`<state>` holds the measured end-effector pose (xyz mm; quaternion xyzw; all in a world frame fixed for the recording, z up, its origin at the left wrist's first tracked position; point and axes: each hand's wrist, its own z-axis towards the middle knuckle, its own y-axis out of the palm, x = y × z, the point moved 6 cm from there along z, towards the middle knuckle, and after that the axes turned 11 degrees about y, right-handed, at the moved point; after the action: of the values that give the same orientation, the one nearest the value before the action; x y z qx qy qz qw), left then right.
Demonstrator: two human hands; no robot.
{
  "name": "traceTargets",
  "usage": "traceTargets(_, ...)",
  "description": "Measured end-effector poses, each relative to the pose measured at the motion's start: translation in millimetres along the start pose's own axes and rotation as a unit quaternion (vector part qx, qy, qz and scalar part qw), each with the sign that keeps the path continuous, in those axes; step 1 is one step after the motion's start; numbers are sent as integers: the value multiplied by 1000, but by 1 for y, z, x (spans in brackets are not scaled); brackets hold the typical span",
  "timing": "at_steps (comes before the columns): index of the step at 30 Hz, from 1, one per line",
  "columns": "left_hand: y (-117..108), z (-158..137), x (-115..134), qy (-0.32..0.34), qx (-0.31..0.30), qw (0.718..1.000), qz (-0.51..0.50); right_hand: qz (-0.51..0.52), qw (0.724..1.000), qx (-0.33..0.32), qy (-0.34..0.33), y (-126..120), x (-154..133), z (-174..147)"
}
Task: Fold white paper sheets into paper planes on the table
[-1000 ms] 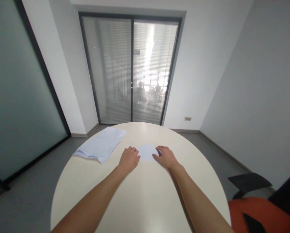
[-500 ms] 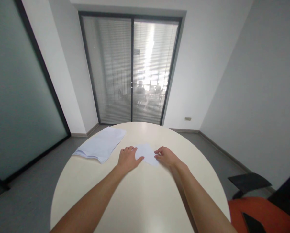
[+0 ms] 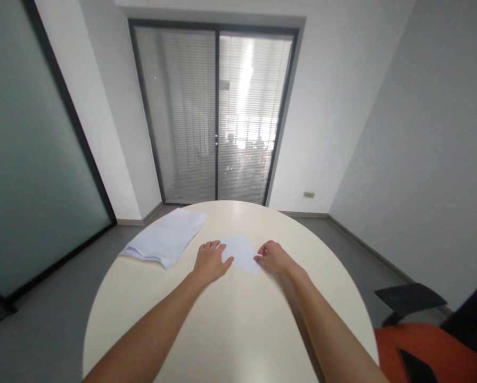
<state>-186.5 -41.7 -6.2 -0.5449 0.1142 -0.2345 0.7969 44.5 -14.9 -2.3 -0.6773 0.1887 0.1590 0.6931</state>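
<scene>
"How does the left hand (image 3: pixel 210 260) look?"

"Fairly spread. Its thumb reaches out to the right, well apart from the bent fingers, and the gap between them frames the left end of a small white paper (image 3: pixel 240 252). It touches the paper there without pinching it."

"And the right hand (image 3: pixel 275 258)?"

"More gathered: fingers curled, thumb drawn near the index finger, at the paper's right edge. Whether the sheet is gripped between them, I can't tell."

"Where is that paper?"

"Just below the middle of the frame, between the two hands, lying flat on the table (image 3: pixel 222 330)."

"How are the arms set?"

"The left forearm (image 3: pixel 154 324) slants up from the bottom left, the right forearm (image 3: pixel 334 319) from the bottom right, so they converge. The left hand is palm down; the right is turned somewhat on its side, fingertips toward the left."

"Materials and shapes?"

"The paper is plain and angular, one corner pointing to the lower right; any folds are too faint to make out. The table is round, cream and smooth, with a soft sheen. Left of centre lie larger white sheets (image 3: pixel 166 236), layered, their lower edges uneven and slightly wavy."
</scene>
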Motion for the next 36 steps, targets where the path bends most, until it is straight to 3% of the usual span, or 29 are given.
traceTargets(5, 2, 0, -1, -7, -5, 1000, -4, 37, 999, -27, 9, 6, 3, 2)
traceTargets(15, 4, 1, -2, -4, 0, 1000, 6, 139, 981, -92, -94, 11, -3, 2)
traceTargets(20, 3, 1, -2, -6, -3, 1000, -1, 149, 974, -123, -122, 8, -6, -3)
traceTargets(28, 2, 1, -2, -9, -18, 1000, -14, 111, 985, -63, -119, 6, -4, -1)
traceTargets(36, 4, 0, -3, -7, -18, 1000, -6, 84, 973, -126, -175, 2, -11, -6)
